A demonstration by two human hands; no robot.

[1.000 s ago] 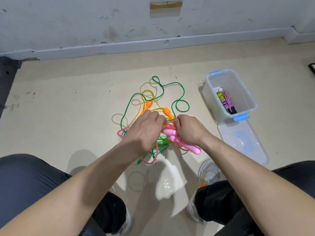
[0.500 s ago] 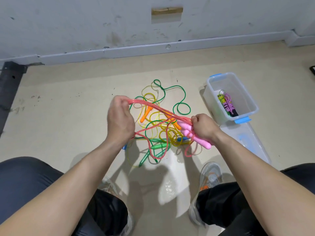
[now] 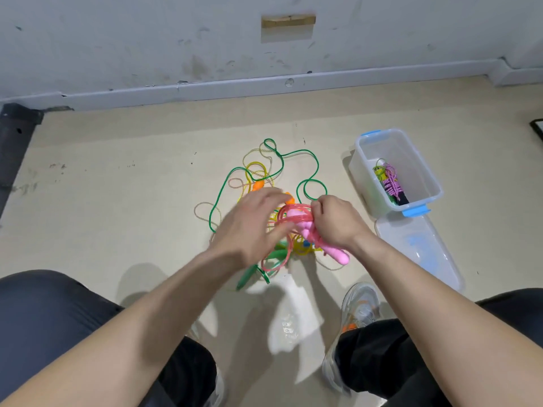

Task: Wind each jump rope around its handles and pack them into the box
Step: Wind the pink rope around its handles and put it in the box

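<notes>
— Since half a second ago my left hand (image 3: pixel 249 227) has swung back in from the left, where it held the pink cord (image 3: pixel 293 211) stretched out. It now sits close to my right hand (image 3: pixel 335 224), and the cord is bunched in loops round the tops of the pink handles (image 3: pixel 338 255).

— What are your fingers doing?

— The right ones are curled tight round both handles. These are smooth glossy plastic with rounded ends, poking out below my palm. The left hand is smeared by motion. Its fingers look spread, but I cannot tell whether they pinch the cord.

— And the other ropes?

— They lie tangled on the beige floor (image 3: pixel 117 201) under my hands: a thin shiny green cord (image 3: pixel 311 155) in wide curls, a yellow cord (image 3: pixel 255 164), a pale braided cord (image 3: pixel 202 211), orange handles (image 3: pixel 258 185) and a tapered green handle (image 3: pixel 246 276) nearest me. One wound rope (image 3: pixel 392 185) lies in the clear plastic box (image 3: pixel 437 195) with blue latches (image 3: pixel 415 211), to my right. Its lid (image 3: pixel 423 254) lies flat just beside it.

— Any writing?

— Grey print on the crinkled clear bag (image 3: pixel 289 327) between my legs, too blurred to read.
</notes>
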